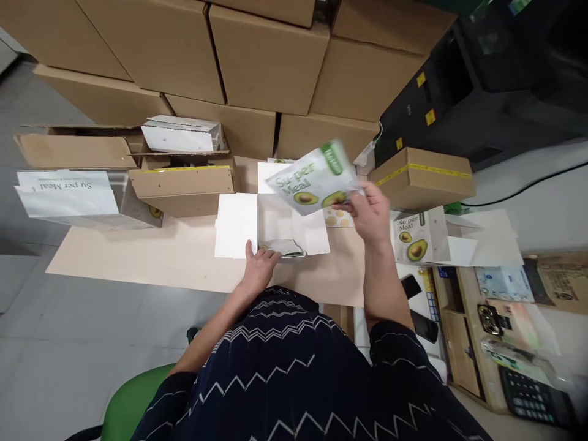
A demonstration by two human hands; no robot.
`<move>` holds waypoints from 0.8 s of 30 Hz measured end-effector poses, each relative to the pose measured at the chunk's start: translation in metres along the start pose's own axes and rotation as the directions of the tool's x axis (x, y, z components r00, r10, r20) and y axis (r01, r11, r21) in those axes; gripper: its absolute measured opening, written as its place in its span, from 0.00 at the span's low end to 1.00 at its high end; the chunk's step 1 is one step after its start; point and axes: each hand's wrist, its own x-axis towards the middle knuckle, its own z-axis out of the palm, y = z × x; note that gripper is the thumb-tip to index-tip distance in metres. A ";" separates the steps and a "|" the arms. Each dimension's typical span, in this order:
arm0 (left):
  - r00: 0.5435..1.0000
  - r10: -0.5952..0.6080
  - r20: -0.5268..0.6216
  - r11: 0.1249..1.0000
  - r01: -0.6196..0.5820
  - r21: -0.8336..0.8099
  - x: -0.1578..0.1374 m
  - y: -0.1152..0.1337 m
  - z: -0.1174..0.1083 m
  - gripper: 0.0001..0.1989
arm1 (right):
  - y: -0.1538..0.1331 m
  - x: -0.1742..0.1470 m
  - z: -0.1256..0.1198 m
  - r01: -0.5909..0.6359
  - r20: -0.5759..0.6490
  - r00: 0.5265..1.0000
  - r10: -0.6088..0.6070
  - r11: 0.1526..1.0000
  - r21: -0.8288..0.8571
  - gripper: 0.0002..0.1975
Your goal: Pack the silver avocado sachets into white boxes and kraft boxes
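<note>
My right hand (370, 214) pinches the lower right corner of a Su-per Meal pouch (310, 177), pale with a green label and avocado pictures. The pouch is tilted and held above an open white box (236, 225) on the table. Inside that box, along its near side, lies another pouch (285, 247), mostly flat. At the box's near left corner my left hand (260, 267) grips the edge, fingers by the lying pouch. Part of the box's far side and right flap is hidden behind the raised pouch.
Brown cartons (269, 58) are stacked behind the table (184, 257). Open cartons (184, 184) and a white printed box (78, 196) stand left. At right are a taped carton (422, 177), an open avocado-printed box (416, 236), phones and a calculator (528, 395).
</note>
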 end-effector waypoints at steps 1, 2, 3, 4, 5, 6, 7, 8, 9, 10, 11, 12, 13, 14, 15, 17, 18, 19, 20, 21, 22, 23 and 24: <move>1.000 0.000 0.003 1.000 0.000 0.005 0.000 0.000 -0.001 0.21 | -0.004 -0.004 0.010 -0.021 0.084 0.996 0.024 0.999 -0.037 0.16; 1.000 0.001 0.005 1.000 -0.001 0.009 0.000 0.000 -0.001 0.20 | -0.005 -0.007 0.020 -0.038 0.172 0.984 0.056 0.994 -0.102 0.16; 1.000 0.003 0.005 1.000 -0.003 0.010 0.000 0.000 -0.002 0.20 | -0.004 -0.010 0.030 -0.044 0.257 0.962 0.094 0.980 -0.195 0.15; 1.000 0.004 0.004 1.000 -0.005 0.009 0.000 0.000 -0.002 0.20 | -0.002 -0.011 0.039 -0.030 0.337 0.931 0.138 0.951 -0.307 0.15; 1.000 0.005 0.000 1.000 -0.005 0.009 0.000 0.000 -0.003 0.19 | 0.002 -0.011 0.047 0.007 0.410 0.893 0.185 0.905 -0.425 0.14; 1.000 0.007 -0.003 1.000 -0.007 0.008 0.000 0.000 -0.003 0.19 | 0.007 -0.011 0.055 0.065 0.475 0.847 0.238 0.842 -0.536 0.15; 1.000 0.010 -0.005 1.000 -0.010 0.007 0.000 0.000 -0.003 0.19 | 0.013 -0.009 0.062 0.137 0.532 0.793 0.296 0.765 -0.629 0.15; 1.000 0.012 -0.005 1.000 -0.012 0.007 0.000 0.000 -0.004 0.19 | 0.018 -0.008 0.069 0.213 0.575 0.733 0.362 0.681 -0.701 0.15; 1.000 0.014 -0.003 1.000 -0.014 0.007 0.000 -0.001 -0.004 0.19 | 0.025 -0.006 0.076 0.288 0.602 0.672 0.431 0.598 -0.748 0.16; 1.000 0.015 -0.001 1.000 -0.015 0.007 0.000 -0.001 -0.004 0.19 | 0.031 -0.005 0.082 0.356 0.616 0.615 0.492 0.523 -0.774 0.16; 1.000 0.015 0.002 1.000 -0.015 0.006 0.000 -0.001 -0.004 0.19 | 0.037 -0.004 0.089 0.414 0.620 0.569 0.541 0.462 -0.784 0.16; 1.000 0.015 0.005 1.000 -0.015 0.006 0.000 -0.001 -0.004 0.19 | 0.043 -0.004 0.094 0.461 0.621 0.534 0.573 0.418 -0.782 0.17; 1.000 0.013 0.005 1.000 -0.013 0.006 0.000 -0.001 -0.003 0.19 | 0.048 -0.004 0.100 0.499 0.627 0.507 0.592 0.392 -0.773 0.17; 1.000 0.010 0.002 1.000 -0.010 0.007 0.000 -0.001 -0.003 0.19 | 0.053 -0.005 0.106 0.527 0.637 0.487 0.598 0.381 -0.760 0.18; 1.000 0.007 -0.002 1.000 -0.007 0.007 0.000 0.000 -0.003 0.19 | 0.057 -0.006 0.111 0.546 0.648 0.471 0.598 0.379 -0.747 0.18; 1.000 -0.002 -0.013 1.000 0.002 0.004 0.000 0.000 -0.002 0.19 | 0.062 -0.007 0.119 0.568 0.664 0.453 0.595 0.381 -0.730 0.17; 1.000 -0.009 -0.018 1.000 0.009 0.002 0.001 0.001 -0.001 0.19 | 0.064 -0.008 0.122 0.574 0.671 0.449 0.590 0.385 -0.723 0.17; 1.000 -0.016 -0.022 1.000 0.016 -0.001 0.001 0.001 -0.001 0.18 | 0.064 -0.008 0.125 0.579 0.681 0.445 0.582 0.394 -0.714 0.18; 0.999 -0.022 -0.024 1.000 0.022 -0.003 0.002 0.001 -0.001 0.18 | 0.064 -0.007 0.126 0.581 0.694 0.439 0.572 0.409 -0.704 0.19; 0.999 -0.026 -0.023 1.000 0.025 -0.002 0.002 0.001 0.000 0.18 | 0.063 -0.005 0.126 0.581 0.709 0.428 0.560 0.430 -0.691 0.20; 0.999 -0.027 -0.021 1.000 0.028 0.001 0.002 0.001 0.000 0.18 | 0.061 -0.003 0.126 0.583 0.727 0.411 0.550 0.454 -0.674 0.21; 0.999 -0.028 -0.018 1.000 0.028 0.007 0.003 0.000 0.000 0.18 | 0.059 0.001 0.124 0.585 0.743 0.383 0.549 0.478 -0.655 0.22; 0.999 -0.029 -0.015 0.999 0.029 0.014 0.003 0.000 0.001 0.18 | 0.058 0.004 0.123 0.584 0.755 0.351 0.553 0.501 -0.639 0.23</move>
